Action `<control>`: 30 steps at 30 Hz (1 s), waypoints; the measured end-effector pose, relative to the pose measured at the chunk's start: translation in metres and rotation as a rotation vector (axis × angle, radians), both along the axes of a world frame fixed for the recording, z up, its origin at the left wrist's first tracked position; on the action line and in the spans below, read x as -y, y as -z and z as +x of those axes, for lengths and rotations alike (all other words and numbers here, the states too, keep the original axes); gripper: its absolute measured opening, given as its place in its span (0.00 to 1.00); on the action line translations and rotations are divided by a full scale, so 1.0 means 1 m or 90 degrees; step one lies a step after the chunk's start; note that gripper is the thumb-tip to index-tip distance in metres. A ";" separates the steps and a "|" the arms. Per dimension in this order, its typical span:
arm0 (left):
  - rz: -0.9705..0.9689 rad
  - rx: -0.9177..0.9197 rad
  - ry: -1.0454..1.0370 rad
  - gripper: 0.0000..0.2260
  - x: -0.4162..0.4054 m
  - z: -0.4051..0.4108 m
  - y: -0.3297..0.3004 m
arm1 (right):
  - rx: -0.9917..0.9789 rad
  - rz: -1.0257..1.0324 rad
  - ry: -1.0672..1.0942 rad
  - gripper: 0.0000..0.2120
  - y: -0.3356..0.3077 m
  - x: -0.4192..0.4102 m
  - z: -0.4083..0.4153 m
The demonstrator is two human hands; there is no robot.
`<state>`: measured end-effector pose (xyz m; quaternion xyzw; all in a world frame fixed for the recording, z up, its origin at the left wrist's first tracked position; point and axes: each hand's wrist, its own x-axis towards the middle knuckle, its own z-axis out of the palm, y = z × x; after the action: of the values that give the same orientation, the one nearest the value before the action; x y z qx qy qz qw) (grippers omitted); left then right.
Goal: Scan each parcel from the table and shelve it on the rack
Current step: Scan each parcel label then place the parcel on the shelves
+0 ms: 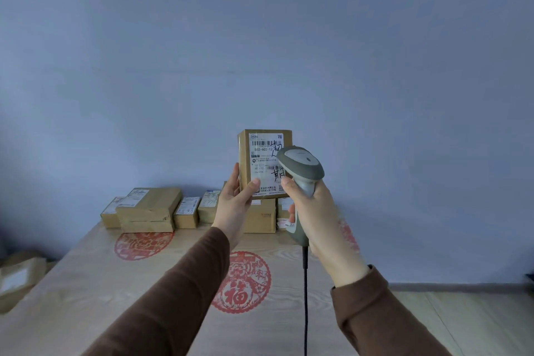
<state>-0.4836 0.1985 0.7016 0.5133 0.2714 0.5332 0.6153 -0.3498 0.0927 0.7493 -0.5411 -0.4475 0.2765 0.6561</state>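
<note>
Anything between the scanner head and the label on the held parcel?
Nothing visible. The left hand holds the parcel upright, label facing the camera; its thumb covers only the label's lower left corner. The scanner in the right hand overlaps the label's right edge.

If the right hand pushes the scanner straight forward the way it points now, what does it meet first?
Most likely the held parcel: the scanner in the right hand points at its label, though depth is unclear.

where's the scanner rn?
Head view, centre-right: the scanner is in the right hand, raised above the table, with its head overlapping the label side of the parcel held up by the left hand.
</note>
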 end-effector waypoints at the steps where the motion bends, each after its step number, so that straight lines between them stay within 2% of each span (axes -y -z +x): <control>1: -0.004 0.002 -0.024 0.36 0.001 -0.007 0.000 | -0.007 -0.003 -0.010 0.09 0.001 -0.004 -0.002; 5: -0.025 -0.006 -0.111 0.26 0.017 -0.046 -0.004 | -0.040 -0.007 -0.068 0.11 0.009 -0.020 -0.021; 10: -0.069 -0.029 -0.241 0.30 0.059 -0.118 -0.003 | -0.056 -0.011 -0.177 0.07 0.030 -0.033 -0.076; 13: -0.068 -0.043 -0.302 0.24 0.093 -0.167 -0.001 | -0.048 -0.010 -0.257 0.11 0.036 -0.028 -0.125; 16: -0.081 -0.053 -0.387 0.25 0.131 -0.216 -0.004 | -0.086 -0.042 -0.343 0.09 0.037 -0.016 -0.184; 18: -0.072 -0.062 -0.452 0.24 0.159 -0.253 -0.005 | -0.095 -0.065 -0.407 0.11 0.036 -0.004 -0.228; 23: -0.061 -0.046 -0.573 0.18 0.241 -0.354 -0.012 | -0.053 -0.061 -0.528 0.10 0.025 0.048 -0.344; 26: -0.073 -0.038 -0.638 0.20 0.295 -0.420 -0.016 | -0.044 -0.067 -0.593 0.09 0.019 0.087 -0.419; 30: -0.100 0.007 -0.685 0.19 0.370 -0.508 -0.020 | -0.017 -0.074 -0.655 0.15 0.014 0.147 -0.518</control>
<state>-0.9915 -0.1711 0.7218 0.2515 0.5319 0.7536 0.2931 -0.8676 -0.0546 0.7351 -0.2831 -0.6312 0.5946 0.4096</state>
